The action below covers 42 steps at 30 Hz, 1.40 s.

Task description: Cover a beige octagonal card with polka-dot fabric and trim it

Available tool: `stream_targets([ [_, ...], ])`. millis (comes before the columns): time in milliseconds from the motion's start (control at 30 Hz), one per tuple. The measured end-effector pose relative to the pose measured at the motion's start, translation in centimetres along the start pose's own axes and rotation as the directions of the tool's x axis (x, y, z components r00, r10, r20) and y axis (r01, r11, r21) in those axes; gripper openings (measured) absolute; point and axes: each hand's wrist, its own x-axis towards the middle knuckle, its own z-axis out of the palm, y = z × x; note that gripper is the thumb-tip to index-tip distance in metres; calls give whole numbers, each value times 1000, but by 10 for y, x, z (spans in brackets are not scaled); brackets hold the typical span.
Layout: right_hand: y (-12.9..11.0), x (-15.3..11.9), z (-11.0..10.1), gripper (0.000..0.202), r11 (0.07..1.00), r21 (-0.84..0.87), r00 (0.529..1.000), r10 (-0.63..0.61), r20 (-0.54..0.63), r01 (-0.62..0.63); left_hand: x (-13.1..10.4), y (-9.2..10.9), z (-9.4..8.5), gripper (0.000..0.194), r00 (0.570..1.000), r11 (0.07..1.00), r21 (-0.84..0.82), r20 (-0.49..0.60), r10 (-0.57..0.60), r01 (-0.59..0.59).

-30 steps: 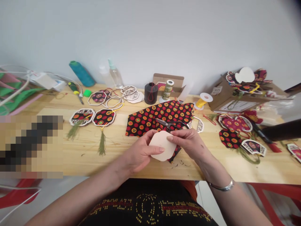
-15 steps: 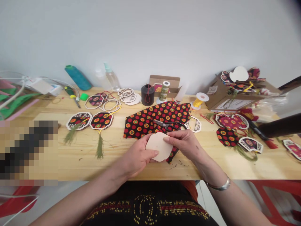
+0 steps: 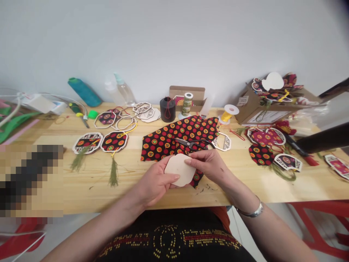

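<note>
Together, left hand (image 3: 156, 180) and right hand (image 3: 209, 166) hold a pale panel (image 3: 180, 171)

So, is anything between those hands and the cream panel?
Nothing visible: the left hand and right hand touch the cream panel directly, though its underside is hidden. Scissors lie beyond it, on the patterned fabric.

You wear a black top (image 3: 141, 222) with a studded design across its front. At the middle, yellow dots trace a motif (image 3: 165, 241) of rounded, interlaced curves. On either side runs a band (image 3: 211, 238) of red dots edged with broken rows of yellow ones. An orange-brown patch (image 3: 222, 216) of cloth shows at your right side. A broad, shiny silver bracelet (image 3: 256, 211) circles your right wrist; your forearms are bare, your left hand (image 3: 154, 180) and right hand (image 3: 208, 163) ungloved.
</note>
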Motion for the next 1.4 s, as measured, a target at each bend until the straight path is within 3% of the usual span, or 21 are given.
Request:
stream_targets([
  [67,0,1,-5,31,997,-69,1000,-25,-15,24,-1,1,-2,47,1000,1000,4,5,-4,4],
  [167,2,5,-19,35,948,-309,977,-129,-168,72,-3,5,-6,47,1000,1000,4,3,-7,7],
  [267,5,12,-29,32,721,-690,929,-299,-221,68,-4,7,-10,50,1000,1000,-12,-29,4,-5],
  [367,7,17,-30,31,453,-885,937,-343,-62,108,-3,8,-15,50,999,999,-29,-36,39,-40],
  [433,8,18,-28,29,366,-922,952,-307,11,129,-2,8,-18,49,998,997,-42,-29,62,-63],
  [700,7,19,-29,29,179,-962,945,-292,149,207,-11,20,-21,44,992,990,-70,11,126,-125],
  [867,4,25,-25,30,55,-988,966,-225,129,144,-15,23,-17,43,987,986,-45,11,161,-160],
  [1033,-1,23,-24,33,56,-994,984,-157,85,95,-13,20,-16,44,987,986,-49,-17,161,-161],
  [1233,0,18,-34,30,99,-993,965,-261,37,65,-13,20,-17,44,988,987,-46,-12,152,-152],
  [1300,-3,14,-40,29,170,-984,948,-317,-5,52,-12,19,-18,43,989,988,-48,1,149,-149],
  [1400,-8,8,-48,24,408,-911,926,-366,-97,66,-10,17,-20,41,988,988,-48,39,148,-146],
])
